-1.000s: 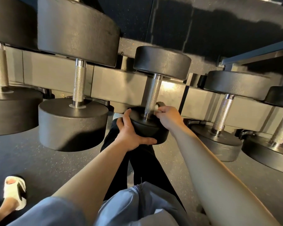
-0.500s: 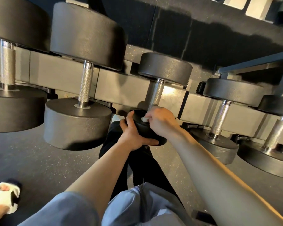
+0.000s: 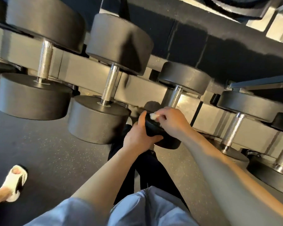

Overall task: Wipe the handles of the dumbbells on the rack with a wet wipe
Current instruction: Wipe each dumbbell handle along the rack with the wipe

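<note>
While the near black rubber head (image 3: 162, 136) of the small dumbbell at the grey rack's (image 3: 88, 74) front edge is gripped by the left hand (image 3: 138, 137), the crumpled white wet wipe (image 3: 153, 116), apparently pinched by the right hand (image 3: 173, 121), could be dragged off the knurled steel handle (image 3: 174, 98).

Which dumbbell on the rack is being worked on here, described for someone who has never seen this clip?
Start at the grey rack holding a row of black dumbbells that shrink toward the right. The dumbbell third from the left among those fully seen is the one. Only it has the left hand gripping its near head, while the right hand pinches a white wipe beside its handle.
</note>
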